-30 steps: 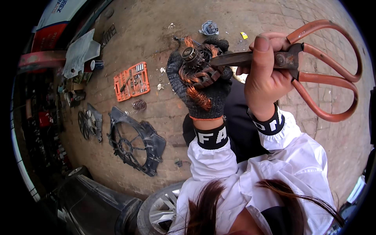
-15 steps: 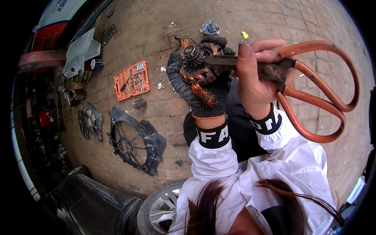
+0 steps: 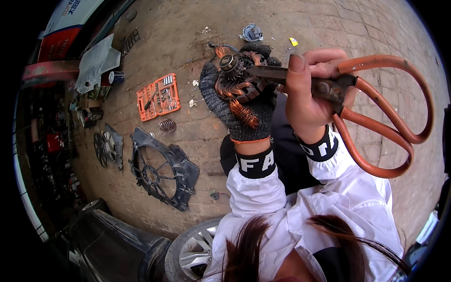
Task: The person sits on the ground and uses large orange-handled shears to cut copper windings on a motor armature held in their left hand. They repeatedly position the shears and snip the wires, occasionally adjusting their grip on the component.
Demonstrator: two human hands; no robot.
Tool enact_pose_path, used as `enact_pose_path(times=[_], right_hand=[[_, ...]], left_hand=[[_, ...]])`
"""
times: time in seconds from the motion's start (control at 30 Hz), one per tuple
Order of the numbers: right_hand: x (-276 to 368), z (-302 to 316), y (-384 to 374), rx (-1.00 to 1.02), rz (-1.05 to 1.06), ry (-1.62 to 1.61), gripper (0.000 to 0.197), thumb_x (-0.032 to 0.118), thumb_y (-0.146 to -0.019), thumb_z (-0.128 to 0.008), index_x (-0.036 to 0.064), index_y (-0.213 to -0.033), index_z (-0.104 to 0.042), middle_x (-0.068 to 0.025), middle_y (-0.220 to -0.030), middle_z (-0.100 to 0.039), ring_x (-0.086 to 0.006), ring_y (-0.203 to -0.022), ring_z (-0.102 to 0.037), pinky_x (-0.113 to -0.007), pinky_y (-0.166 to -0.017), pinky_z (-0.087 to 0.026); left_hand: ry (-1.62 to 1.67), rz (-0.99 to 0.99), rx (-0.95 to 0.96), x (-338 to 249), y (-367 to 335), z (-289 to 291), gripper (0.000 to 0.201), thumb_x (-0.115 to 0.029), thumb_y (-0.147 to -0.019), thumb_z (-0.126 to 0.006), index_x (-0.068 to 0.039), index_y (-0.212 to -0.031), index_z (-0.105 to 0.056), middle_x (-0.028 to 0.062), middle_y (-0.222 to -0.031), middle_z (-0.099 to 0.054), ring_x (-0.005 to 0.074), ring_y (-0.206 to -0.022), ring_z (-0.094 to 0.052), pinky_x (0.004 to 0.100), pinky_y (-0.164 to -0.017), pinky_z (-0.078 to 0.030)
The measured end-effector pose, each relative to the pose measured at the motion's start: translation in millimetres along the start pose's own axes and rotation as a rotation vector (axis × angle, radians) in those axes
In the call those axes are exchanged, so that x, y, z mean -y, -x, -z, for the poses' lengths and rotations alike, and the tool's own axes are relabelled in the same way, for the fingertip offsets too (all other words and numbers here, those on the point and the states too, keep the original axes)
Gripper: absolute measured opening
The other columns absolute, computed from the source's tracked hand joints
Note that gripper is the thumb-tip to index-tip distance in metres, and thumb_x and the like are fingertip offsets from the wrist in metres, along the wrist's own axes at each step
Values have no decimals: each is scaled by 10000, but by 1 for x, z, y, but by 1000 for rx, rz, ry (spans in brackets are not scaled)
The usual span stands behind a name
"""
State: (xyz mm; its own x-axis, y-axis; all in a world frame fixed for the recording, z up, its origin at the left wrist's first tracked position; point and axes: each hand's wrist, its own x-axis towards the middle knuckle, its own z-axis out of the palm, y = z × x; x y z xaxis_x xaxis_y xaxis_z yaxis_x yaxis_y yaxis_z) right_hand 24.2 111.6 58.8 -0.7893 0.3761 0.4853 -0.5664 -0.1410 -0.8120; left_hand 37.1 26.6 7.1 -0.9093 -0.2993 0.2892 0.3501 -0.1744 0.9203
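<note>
My left hand (image 3: 220, 109), in a dark knit glove, is wrapped round a motor armature (image 3: 249, 87) with a round metal bearing at its top. Cut copper strands stick out of its windings, one frayed bunch hanging toward my wrist. In my bare right hand (image 3: 300, 103) is a pair of scissors (image 3: 328, 88), gripped around the blades near the pivot, thumb lying along the upper side. The blades point left, and their tip lies at the armature beside the bearing. Both large orange handle loops stick out to the right, outside my fingers.
On the brick floor lie an orange socket set case (image 3: 159, 97), a coil spring (image 3: 167, 125), a black fan shroud (image 3: 162, 169) and a smaller fan (image 3: 108, 146). A grey motor part (image 3: 252, 32) is beyond my hands. A car wheel (image 3: 192, 254) stands at the lower left.
The scissors have shifted slightly to the right with my right hand, and the lower handle loop has swung down a little. My left hand and the armature have hardly moved.
</note>
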Motion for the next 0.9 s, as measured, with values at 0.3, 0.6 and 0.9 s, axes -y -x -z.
enact_pose_path(times=[0.3,0.6,0.9], right_hand=[[-3,0,-1,72,87,25,275,70,-764,-698,33,-768,-425,-75,-774,-532,-80,-514,-510,-199,-463,-441],[-14,-10,10,-108,136,-39,293,56,-733,-714,43,-810,-432,-57,-749,-545,-70,-545,-507,-193,-499,-431],[-10,-15,21,-49,128,96,263,100,-763,-675,58,-743,-416,-64,-781,-546,-105,-656,-494,-232,-619,-396]], left_hand=[[140,149,-65,-4,-4,1,421,-386,-915,-374,-3,-1033,-501,121,-961,-582,228,-860,-580,337,-771,-497],[819,424,-229,15,-6,4,391,-363,-919,-387,-9,-1042,-498,126,-962,-580,221,-834,-580,335,-706,-512],[652,442,-79,12,20,0,385,-358,-919,-387,-10,-1043,-497,125,-963,-579,220,-835,-579,335,-706,-512]])
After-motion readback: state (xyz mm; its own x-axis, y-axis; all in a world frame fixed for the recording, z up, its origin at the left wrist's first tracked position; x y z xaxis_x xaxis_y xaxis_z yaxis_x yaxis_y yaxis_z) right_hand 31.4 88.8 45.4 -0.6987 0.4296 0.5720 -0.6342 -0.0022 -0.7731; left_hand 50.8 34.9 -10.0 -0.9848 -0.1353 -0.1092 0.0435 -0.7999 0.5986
